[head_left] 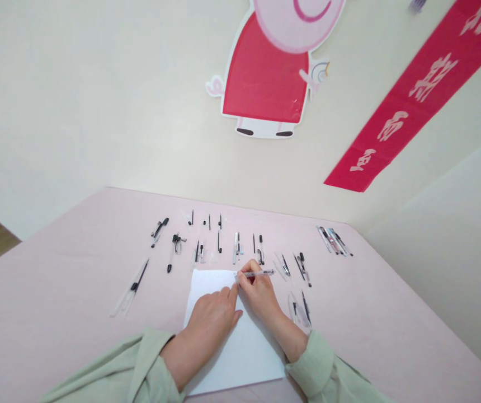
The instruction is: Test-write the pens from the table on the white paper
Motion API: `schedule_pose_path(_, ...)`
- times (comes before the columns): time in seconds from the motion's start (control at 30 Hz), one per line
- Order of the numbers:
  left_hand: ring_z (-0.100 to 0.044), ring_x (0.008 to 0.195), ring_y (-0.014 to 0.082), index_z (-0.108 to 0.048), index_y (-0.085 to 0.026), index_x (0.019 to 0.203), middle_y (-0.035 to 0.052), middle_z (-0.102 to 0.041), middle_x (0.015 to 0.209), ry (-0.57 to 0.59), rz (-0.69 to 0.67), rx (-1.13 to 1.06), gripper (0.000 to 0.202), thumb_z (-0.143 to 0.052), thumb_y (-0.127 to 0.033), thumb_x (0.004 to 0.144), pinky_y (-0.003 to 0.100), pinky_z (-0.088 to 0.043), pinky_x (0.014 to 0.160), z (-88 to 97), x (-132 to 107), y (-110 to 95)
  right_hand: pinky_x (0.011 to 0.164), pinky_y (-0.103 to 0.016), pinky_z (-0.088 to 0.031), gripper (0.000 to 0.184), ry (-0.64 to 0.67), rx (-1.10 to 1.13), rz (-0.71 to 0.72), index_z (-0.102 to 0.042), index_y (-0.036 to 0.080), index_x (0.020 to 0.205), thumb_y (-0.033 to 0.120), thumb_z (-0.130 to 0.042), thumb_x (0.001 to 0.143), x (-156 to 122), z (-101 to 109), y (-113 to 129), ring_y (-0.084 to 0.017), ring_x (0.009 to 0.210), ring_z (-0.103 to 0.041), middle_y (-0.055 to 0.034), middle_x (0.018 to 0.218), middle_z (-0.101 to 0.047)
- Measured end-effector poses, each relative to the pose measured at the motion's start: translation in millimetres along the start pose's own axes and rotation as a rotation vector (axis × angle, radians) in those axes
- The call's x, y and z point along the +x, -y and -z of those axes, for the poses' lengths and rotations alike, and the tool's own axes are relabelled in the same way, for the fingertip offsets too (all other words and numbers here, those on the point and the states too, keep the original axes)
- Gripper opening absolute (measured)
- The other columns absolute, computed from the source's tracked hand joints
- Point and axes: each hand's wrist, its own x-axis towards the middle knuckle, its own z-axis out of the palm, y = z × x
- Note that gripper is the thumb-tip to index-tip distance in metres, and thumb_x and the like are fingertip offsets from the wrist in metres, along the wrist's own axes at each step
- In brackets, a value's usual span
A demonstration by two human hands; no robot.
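Observation:
A white sheet of paper (246, 358) lies on the table in front of me. My right hand (259, 291) grips a clear pen (267, 272) near the top edge of the sheet. The pen is tilted almost flat, its far end sticking out to the right past my fingers; its tip is too small to make out. Resting on the paper, my left hand (215, 313) has its thumb apart and its index finger reaching close to the right fingertips. It holds nothing that I can see.
Pen parts, caps and refills lie in small groups on the pink tablecloth (68, 280). A set of several pens (335, 242) is at the far right. Two clear tubes with a black refill (133, 287) lie at left. Behind stands a wall with a red banner (391, 120) and a cartoon cutout (265, 78).

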Motion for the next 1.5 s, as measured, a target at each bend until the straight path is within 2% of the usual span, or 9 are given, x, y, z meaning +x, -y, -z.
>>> schedule_pose_path(0.33, -0.069, 0.084, 0.03, -0.052, -0.012, 0.13, 0.013, -0.069, 0.099, -0.005, -0.002, 0.047, 0.042, -0.054, -0.025, 0.089, 0.04, -0.056, 0.069, 4.8, -0.7, -1.3, 0.062, -0.026, -0.038, 0.009, 0.033, -0.097, 0.01, -0.049, 0.023, 0.075, 0.026, -0.049, 0.084, -0.8, 0.5, 1.2, -0.015, 0.062, -0.051, 0.0049, 0.064, -0.051)
schedule_pose_path(0.63, -0.07, 0.083, 0.0298, -0.054, -0.012, 0.127, 0.0132, -0.069, 0.097, -0.014, -0.004, 0.046, 0.041, -0.055, -0.026, 0.089, 0.041, -0.056, 0.07, 1.5, 0.7, -0.5, 0.061, -0.025, -0.037, 0.01, 0.039, -0.117, 0.005, -0.048, 0.022, 0.074, 0.025, -0.049, 0.084, -0.7, 1.2, 1.4, -0.014, 0.061, -0.051, 0.0054, 0.063, -0.05)
schedule_pose_path(1.13, -0.07, 0.083, 0.0314, -0.051, -0.011, 0.13, 0.0127, -0.069, 0.098, 0.015, 0.003, 0.042, 0.044, -0.055, -0.026, 0.089, 0.043, -0.057, 0.07, 6.1, -0.7, -1.3, 0.06, -0.025, -0.037, 0.011, 0.046, -0.106, 0.016, -0.049, 0.022, 0.074, 0.026, -0.049, 0.083, -0.9, 1.6, -0.2, -0.014, 0.06, -0.051, 0.0053, 0.062, -0.05)
schedule_pose_path(1.5, -0.069, 0.085, 0.0305, -0.049, -0.013, 0.131, 0.0134, -0.068, 0.101, 0.04, 0.016, 0.041, 0.044, -0.052, -0.028, 0.09, 0.041, -0.055, 0.071, 4.6, 0.0, -1.3, 0.059, -0.024, -0.037, 0.01, 0.037, -0.117, 0.021, -0.048, 0.022, 0.073, 0.025, -0.049, 0.082, -0.7, 1.6, 0.1, -0.014, 0.058, -0.05, 0.0057, 0.061, -0.049)
